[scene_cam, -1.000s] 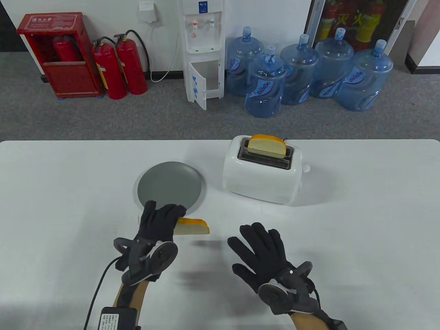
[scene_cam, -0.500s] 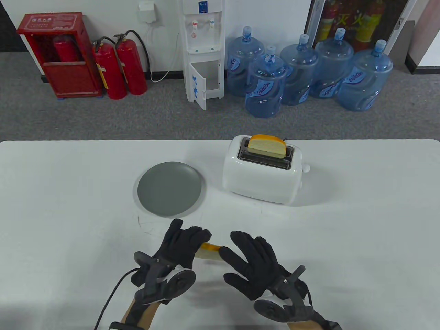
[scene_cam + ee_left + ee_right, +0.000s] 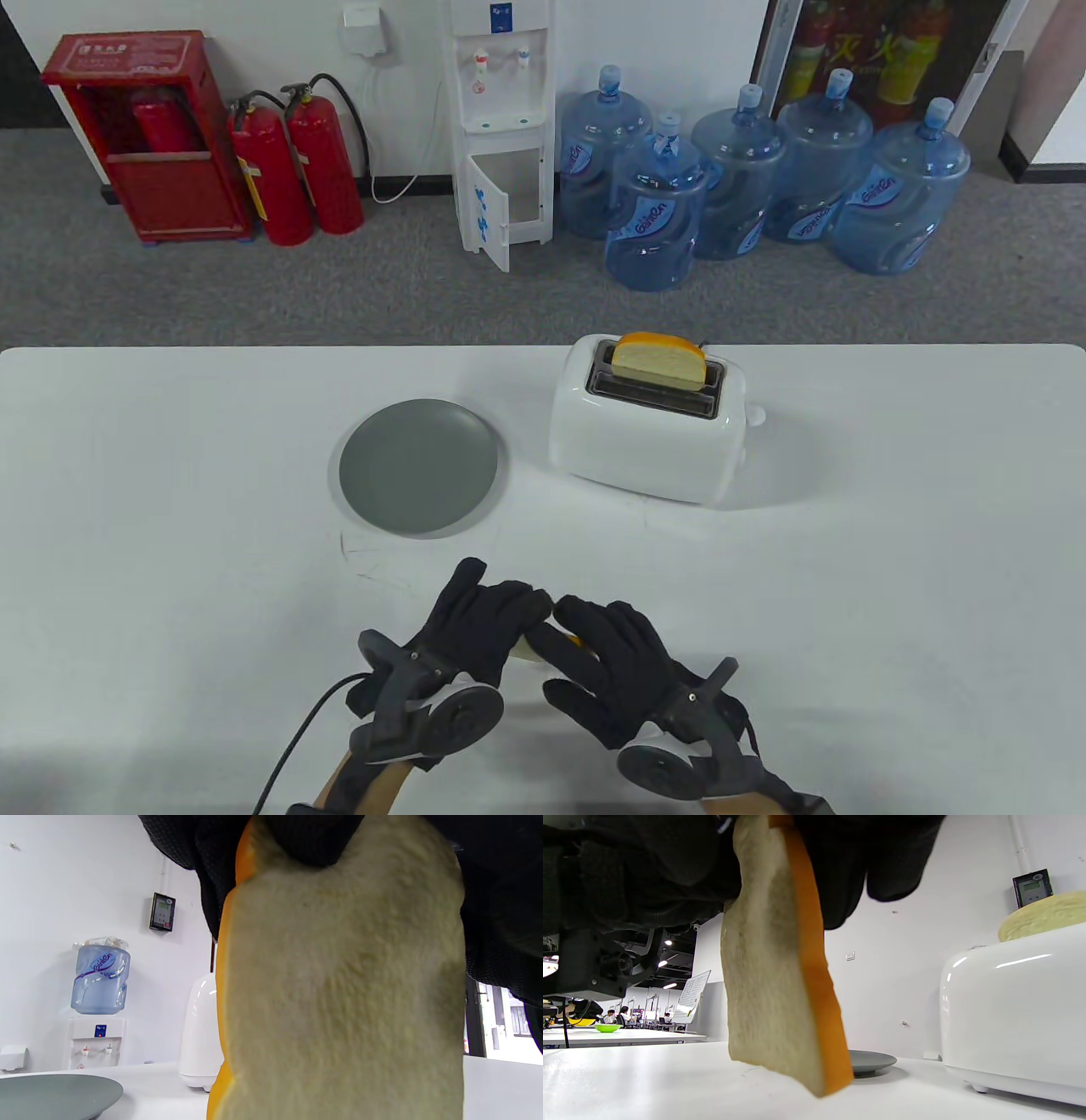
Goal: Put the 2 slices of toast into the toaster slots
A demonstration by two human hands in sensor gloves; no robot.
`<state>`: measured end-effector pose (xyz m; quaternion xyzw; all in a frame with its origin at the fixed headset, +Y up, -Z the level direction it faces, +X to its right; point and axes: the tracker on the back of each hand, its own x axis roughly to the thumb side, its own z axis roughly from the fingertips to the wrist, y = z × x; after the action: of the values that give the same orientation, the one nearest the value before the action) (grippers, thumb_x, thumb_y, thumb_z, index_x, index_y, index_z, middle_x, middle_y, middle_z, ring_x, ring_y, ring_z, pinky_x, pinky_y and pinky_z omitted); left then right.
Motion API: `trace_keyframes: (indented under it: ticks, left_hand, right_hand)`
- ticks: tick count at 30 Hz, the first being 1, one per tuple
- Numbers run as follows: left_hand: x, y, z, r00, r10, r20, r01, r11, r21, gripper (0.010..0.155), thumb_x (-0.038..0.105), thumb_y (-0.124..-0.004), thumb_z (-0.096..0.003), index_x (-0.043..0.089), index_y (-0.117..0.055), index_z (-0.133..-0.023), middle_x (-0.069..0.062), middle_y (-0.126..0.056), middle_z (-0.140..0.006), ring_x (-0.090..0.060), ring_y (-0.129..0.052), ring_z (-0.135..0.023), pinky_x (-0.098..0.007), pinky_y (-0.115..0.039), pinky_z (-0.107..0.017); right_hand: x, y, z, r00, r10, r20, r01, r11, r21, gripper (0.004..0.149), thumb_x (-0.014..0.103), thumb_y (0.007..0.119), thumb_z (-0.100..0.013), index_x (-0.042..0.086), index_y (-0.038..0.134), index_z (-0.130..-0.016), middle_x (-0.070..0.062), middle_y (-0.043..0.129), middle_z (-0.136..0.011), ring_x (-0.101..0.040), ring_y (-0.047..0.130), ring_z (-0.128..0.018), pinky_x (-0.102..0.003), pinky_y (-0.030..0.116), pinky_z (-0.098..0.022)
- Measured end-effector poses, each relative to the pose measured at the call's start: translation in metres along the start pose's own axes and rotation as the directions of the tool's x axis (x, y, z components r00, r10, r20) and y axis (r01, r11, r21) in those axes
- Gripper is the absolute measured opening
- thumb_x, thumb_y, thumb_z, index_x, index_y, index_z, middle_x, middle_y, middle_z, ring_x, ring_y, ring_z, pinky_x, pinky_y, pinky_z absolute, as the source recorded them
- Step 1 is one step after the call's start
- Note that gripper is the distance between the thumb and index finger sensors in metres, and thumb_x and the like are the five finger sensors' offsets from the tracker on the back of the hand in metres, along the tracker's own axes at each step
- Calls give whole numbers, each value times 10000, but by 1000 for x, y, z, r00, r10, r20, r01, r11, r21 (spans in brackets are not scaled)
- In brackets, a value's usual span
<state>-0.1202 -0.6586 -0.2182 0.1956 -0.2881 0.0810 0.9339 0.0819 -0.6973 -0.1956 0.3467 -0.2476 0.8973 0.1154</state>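
Note:
One toast slice [image 3: 660, 360] stands in the far slot of the white toaster [image 3: 649, 429]; the near slot is empty. My two hands meet near the table's front edge. The left hand [image 3: 488, 615] grips the second toast slice [image 3: 528, 650], which is mostly hidden between the gloves. My right hand [image 3: 598, 637] has its curled fingers on the slice's other end. In the left wrist view the slice [image 3: 339, 984] fills the frame under gloved fingers [image 3: 297, 836]. In the right wrist view it [image 3: 780, 984] hangs on edge just above the table, fingers [image 3: 865, 861] at its crust.
An empty grey plate [image 3: 418, 465] lies left of the toaster, beyond my hands. The toaster's lever knob [image 3: 755, 415] sticks out on its right end. Water bottles, a dispenser and fire extinguishers stand on the floor behind the table.
The left hand carried the slice from beside the plate toward the front and right. The right hand moved left to meet it, and its fingers now close on the slice.

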Motion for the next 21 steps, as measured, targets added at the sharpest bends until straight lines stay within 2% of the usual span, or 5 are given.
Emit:
trace_keyframes:
  ticks: [6, 21]
  left_hand:
    - [3, -4, 0, 998, 55, 24, -53, 997, -61, 472, 251, -726, -525, 347, -745, -987, 54, -885, -964, -182, -1068, -748, -449, -632, -812]
    - [1, -2, 4, 987, 153, 53, -152, 988, -36, 526, 325, -742, -537, 322, -695, -1061, 52, -864, -1001, -190, -1050, -806, -459, -637, -812]
  right_hand:
    - [-1, -5, -1, 999, -35, -12, 34, 998, -49, 604, 375, 719, -665, 396, 378, -1163, -42, 793, -1055, -119, 994, -815, -425, 832, -710]
    - [-6, -14, 1, 997, -67, -31, 63, 991, -119, 567, 367, 818, -630, 375, 513, -1107, -8, 871, -971, -84, 1072, -700, -389, 911, -643]
